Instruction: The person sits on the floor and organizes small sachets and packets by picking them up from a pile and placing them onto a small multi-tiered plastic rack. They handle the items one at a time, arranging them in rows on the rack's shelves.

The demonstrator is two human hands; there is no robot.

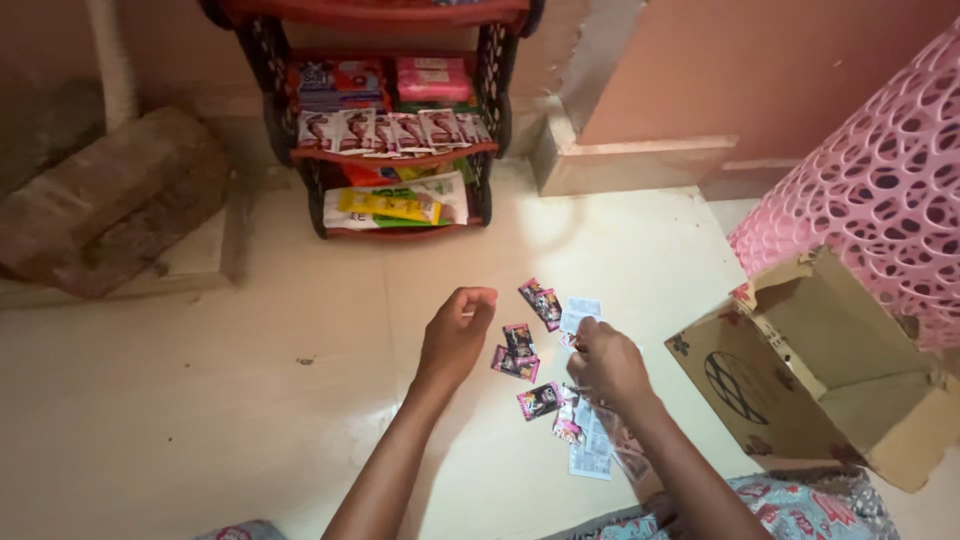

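Sachets lie scattered on the pale floor, and I take them as my landmark for everything else. My left hand hovers just left of the sachets, fingers curled loosely inward; I see nothing between them, so I read it as closed on nothing. My right hand sits just right of the sachets, pinching a strip of small packets that trails down toward my forearm. How firm that pinch is, I cannot tell.

Beyond the sachets, against the wall, stands a small red and black rack with rows of similar packets hung along its middle shelf. Right of the sachets, a cardboard box lies tipped with its mouth open, and behind it is a pink lattice basket. Far left of the sachets, rough wooden planks rest on the floor.

To do this well, I judge that I should keep the strip taut in the right hand, bring the left fingertips to the seam beside the pinch, and separate one packet with a short clean pull, so the foil does not tear across its body. Loose pieces are best laid flat beside the sachets, not stacked, since glossy packets probably slide.
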